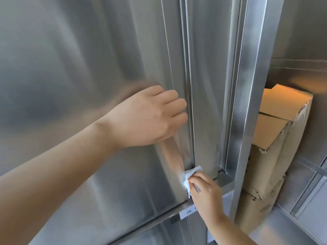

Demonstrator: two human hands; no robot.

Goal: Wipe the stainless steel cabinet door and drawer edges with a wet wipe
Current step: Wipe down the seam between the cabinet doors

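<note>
A brushed stainless steel cabinet door (85, 71) fills the left and middle of the view. My left hand (150, 117) grips its right vertical edge, fingers curled round the edge and hidden behind it. Lower down, my right hand (206, 193) pinches a crumpled white wet wipe (190, 175) and presses it against the same edge near the door's bottom right corner. Part of the wipe is hidden under my fingers.
A steel upright post (253, 96) stands right of the door. Behind it a worn cardboard box (276, 138) sits on a steel shelf inside the cabinet. A small white label (188, 212) is stuck on the rail below the door.
</note>
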